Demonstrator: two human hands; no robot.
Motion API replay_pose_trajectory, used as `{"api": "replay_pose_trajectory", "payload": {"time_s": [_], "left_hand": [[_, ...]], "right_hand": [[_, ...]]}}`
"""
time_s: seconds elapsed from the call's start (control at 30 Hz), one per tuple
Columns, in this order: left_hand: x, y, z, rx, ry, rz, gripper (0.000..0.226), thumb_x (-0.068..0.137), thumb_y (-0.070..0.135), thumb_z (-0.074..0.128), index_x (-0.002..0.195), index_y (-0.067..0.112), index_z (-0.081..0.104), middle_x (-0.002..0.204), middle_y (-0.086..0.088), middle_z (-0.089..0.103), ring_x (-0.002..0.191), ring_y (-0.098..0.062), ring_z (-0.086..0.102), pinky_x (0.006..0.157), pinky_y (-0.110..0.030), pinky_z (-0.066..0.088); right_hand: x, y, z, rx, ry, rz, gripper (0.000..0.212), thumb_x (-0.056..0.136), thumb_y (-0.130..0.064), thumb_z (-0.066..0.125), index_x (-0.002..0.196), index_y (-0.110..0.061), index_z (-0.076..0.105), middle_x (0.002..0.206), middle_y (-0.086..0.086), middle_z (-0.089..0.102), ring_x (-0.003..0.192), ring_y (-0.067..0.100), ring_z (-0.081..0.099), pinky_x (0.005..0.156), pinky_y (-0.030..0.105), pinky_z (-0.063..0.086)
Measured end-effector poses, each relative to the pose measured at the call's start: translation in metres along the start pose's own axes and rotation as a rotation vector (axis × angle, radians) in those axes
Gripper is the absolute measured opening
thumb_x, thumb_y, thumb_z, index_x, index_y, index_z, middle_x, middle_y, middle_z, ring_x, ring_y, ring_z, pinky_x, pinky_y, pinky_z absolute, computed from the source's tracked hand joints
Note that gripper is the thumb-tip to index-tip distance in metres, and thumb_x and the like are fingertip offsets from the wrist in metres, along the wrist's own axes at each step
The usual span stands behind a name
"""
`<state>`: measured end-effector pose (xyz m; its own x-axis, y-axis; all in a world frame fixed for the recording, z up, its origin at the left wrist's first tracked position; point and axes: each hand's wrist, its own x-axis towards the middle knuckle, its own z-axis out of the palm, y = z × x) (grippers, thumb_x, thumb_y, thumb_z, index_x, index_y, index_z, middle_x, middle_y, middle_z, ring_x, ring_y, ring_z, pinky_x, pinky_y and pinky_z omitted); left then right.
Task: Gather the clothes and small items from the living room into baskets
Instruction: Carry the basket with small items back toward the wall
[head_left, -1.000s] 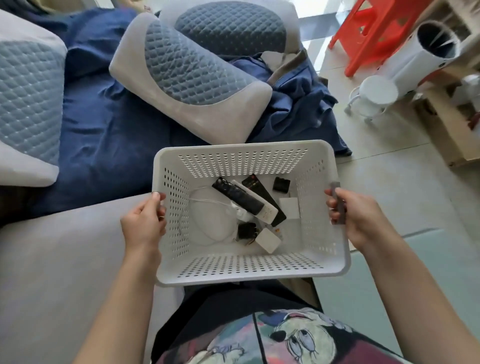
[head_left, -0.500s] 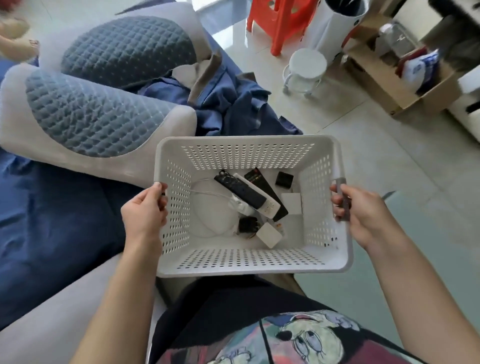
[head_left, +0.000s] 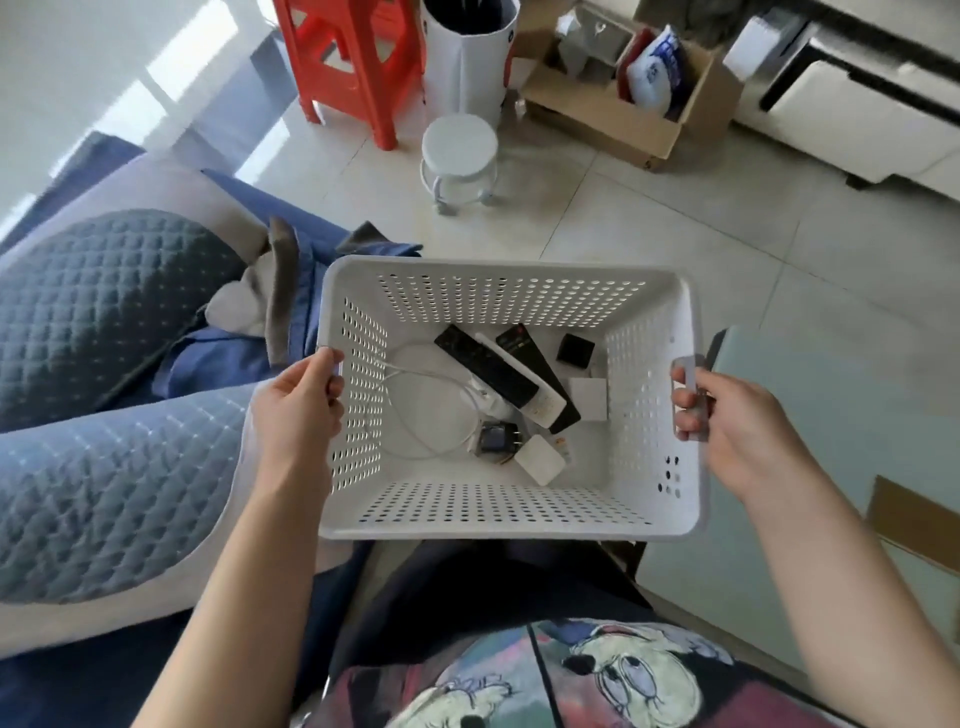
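Note:
I hold a white perforated basket (head_left: 511, 519) in front of my body, above the floor and the sofa edge. My left hand (head_left: 298, 410) grips its left rim. My right hand (head_left: 727, 421) grips the handle on its right rim. Inside lie a black remote (head_left: 485, 371), a white remote (head_left: 540, 408), a second dark remote (head_left: 524, 343), a coiled white cable (head_left: 415, 405), a small black cube (head_left: 575, 351), a white square block (head_left: 588, 397) and a white charger (head_left: 537, 460).
Two quilted blue-grey pillows (head_left: 98, 291) and blue cloth (head_left: 234, 358) lie on the sofa at the left. On the tiled floor ahead stand a red stool (head_left: 353, 62), a small white round stool (head_left: 458, 156), a white cylinder (head_left: 467, 57) and a cardboard box (head_left: 623, 98).
The view has swung to the right, away from the sofa and towards the floor. The basket stays in both hands, with its contents lying the same way.

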<state>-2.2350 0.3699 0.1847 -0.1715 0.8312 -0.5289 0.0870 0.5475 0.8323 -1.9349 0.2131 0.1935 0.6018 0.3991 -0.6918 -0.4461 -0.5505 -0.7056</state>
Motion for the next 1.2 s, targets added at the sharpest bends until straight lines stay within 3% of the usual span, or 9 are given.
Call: {"api": "replay_pose_trajectory", "payload": {"time_s": [0.27,0.57,0.73,1.2], "left_hand": [[0.037,0.042,0.102,0.112,-0.152,0.030,0.017,0.088,0.016,0.064,0.072,0.016,0.067,0.061,0.001,0.047,0.040,-0.006,0.031,0.039,-0.015,0.023],[0.046,0.086,0.285,0.160,-0.236,0.058,0.018,0.088,0.017,0.067,0.071,0.015,0.067,0.061,0.000,0.049,0.043,-0.007,0.035,0.038,-0.016,0.026],[0.047,0.110,0.384,0.155,-0.299,0.060,0.012,0.090,0.022,0.067,0.081,0.016,0.072,0.061,0.002,0.050,0.045,-0.007,0.035,0.040,-0.017,0.028],[0.100,0.201,0.640,0.311,-0.472,0.129,0.017,0.087,0.018,0.067,0.070,0.016,0.070,0.054,0.005,0.051,0.046,-0.009,0.036,0.039,-0.017,0.029]], "right_hand": [[0.045,-0.029,-0.036,0.134,0.136,0.043,0.020,0.098,-0.016,0.047,0.092,-0.009,0.064,0.063,0.000,0.047,0.049,0.014,0.032,0.054,0.026,0.028],[0.147,-0.116,-0.124,0.188,0.199,0.046,0.019,0.099,-0.018,0.048,0.091,-0.010,0.063,0.065,-0.001,0.046,0.050,0.014,0.032,0.054,0.026,0.029],[0.202,-0.177,-0.175,0.215,0.241,0.004,0.019,0.099,-0.017,0.047,0.091,-0.010,0.063,0.066,0.000,0.046,0.053,0.014,0.032,0.055,0.026,0.028],[0.339,-0.278,-0.241,0.423,0.414,0.087,0.023,0.099,-0.017,0.044,0.084,-0.012,0.062,0.066,0.000,0.045,0.052,0.014,0.030,0.051,0.025,0.027]]}}
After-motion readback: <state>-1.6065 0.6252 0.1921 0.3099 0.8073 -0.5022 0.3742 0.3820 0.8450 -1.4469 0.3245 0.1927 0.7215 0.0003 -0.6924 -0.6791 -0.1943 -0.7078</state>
